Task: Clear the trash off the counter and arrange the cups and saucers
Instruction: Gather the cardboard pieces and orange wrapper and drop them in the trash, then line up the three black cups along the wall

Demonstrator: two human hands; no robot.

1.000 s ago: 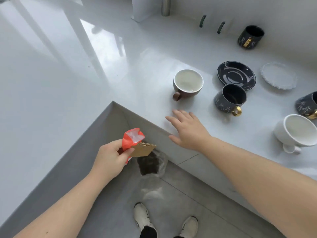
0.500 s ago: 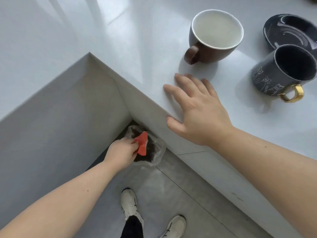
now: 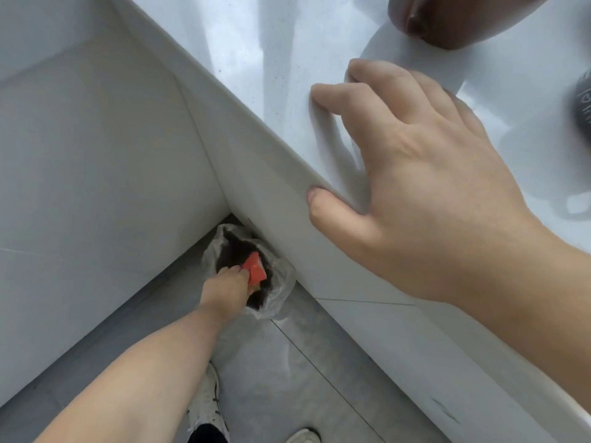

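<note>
My left hand [image 3: 227,284] reaches down to the floor and grips a red wrapper [image 3: 255,271] right over the dark mouth of a bin lined with a clear bag [image 3: 278,289]. The bin stands in the corner under the counter. My right hand [image 3: 425,174] lies flat, fingers spread, on the white counter [image 3: 256,59] at its edge, thumb over the rim, holding nothing. Just beyond its fingers, the base of a brown cup [image 3: 454,17] shows at the top right. A dark cup [image 3: 582,103] is cut off at the right edge, blurred.
White cabinet panels [image 3: 96,155] meet in an inner corner above the bin. The floor is grey tile [image 3: 287,378]. My white shoes [image 3: 204,407] stand just below the bin.
My head has dipped lower and closer to the counter edge. The left hand has carried the red wrapper from waist height down into the bin's mouth. The right hand stays braced on the counter.
</note>
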